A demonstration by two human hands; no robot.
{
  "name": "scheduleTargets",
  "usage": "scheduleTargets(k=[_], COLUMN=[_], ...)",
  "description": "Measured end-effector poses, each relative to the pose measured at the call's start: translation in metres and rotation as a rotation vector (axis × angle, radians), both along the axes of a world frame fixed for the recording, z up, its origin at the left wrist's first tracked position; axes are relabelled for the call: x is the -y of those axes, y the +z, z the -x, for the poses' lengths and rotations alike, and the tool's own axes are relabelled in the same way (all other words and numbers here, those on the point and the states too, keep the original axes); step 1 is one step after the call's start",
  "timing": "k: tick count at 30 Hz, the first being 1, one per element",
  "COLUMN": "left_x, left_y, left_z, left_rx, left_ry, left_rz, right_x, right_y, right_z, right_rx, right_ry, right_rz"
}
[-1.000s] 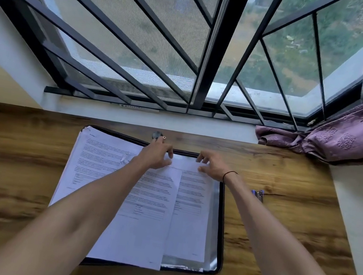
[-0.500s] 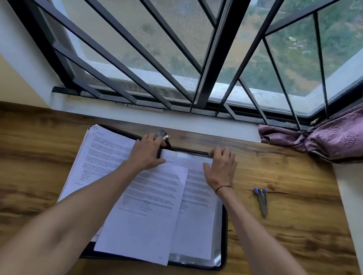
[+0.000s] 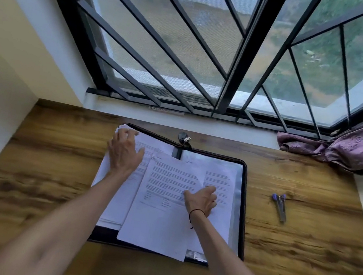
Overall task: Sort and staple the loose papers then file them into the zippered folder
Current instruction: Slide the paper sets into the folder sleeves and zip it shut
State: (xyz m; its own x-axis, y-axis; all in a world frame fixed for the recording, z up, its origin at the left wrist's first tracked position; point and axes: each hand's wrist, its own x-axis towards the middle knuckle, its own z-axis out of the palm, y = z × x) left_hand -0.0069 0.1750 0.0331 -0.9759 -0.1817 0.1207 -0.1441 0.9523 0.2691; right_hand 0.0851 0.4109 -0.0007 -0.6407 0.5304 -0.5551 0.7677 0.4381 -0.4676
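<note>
My left hand [image 3: 123,151] rests with fingers straight on the left stack of papers [image 3: 117,198]; my right hand [image 3: 201,200], fingers loosely curled, presses the one loose stapled set [image 3: 165,201] lying slightly tilted across the open zippered folder [image 3: 244,195]. Its long axis runs away from me; the right pocket lies just right of my nearer right hand. One stapler [image 3: 280,206] sits well apart.
</note>
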Motion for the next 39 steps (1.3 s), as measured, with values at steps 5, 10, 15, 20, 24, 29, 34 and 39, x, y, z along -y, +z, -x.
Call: scheduleTargets(k=[5, 10, 15, 20, 24, 29, 34, 39], left_x=[0.032, 0.062, 0.072, 0.075, 0.067, 0.062, 0.061, 0.067], left_y=[0.003, -0.004, -0.006, -0.014, -0.014, -0.021, -0.012, 0.002], left_z=[-0.016, -0.031, -0.04, -0.041, -0.041, -0.051, -0.054, -0.047], left_rx=[0.006, 0.067, 0.067, 0.081, 0.139, 0.126, 0.008, 0.235], left_ry=[0.234, 0.224, 0.129, 0.15, 0.185, 0.133, -0.014, -0.212], left_rz=[-0.219, -0.55, -0.632, -0.697, -0.665, -0.488, -0.278, -0.551], right_x=[0.024, 0.044, 0.084, 0.109, 0.115, 0.115, 0.106, 0.09], right_y=[-0.004, 0.008, 0.016, 0.024, 0.016, 0.017, 0.013, 0.002], right_z=[0.009, 0.021, 0.043, 0.05, 0.04, 0.041, 0.051, 0.05], right_rx=[-0.045, -0.186, -0.124, 0.038, -0.018, 0.022, 0.051, -0.095], right_ry=[-0.139, -0.059, 0.074, 0.144, 0.286, 0.237, 0.178, 0.17], right_rz=[0.109, 0.259, 0.287, 0.155, 0.017, 0.066, 0.118, 0.278])
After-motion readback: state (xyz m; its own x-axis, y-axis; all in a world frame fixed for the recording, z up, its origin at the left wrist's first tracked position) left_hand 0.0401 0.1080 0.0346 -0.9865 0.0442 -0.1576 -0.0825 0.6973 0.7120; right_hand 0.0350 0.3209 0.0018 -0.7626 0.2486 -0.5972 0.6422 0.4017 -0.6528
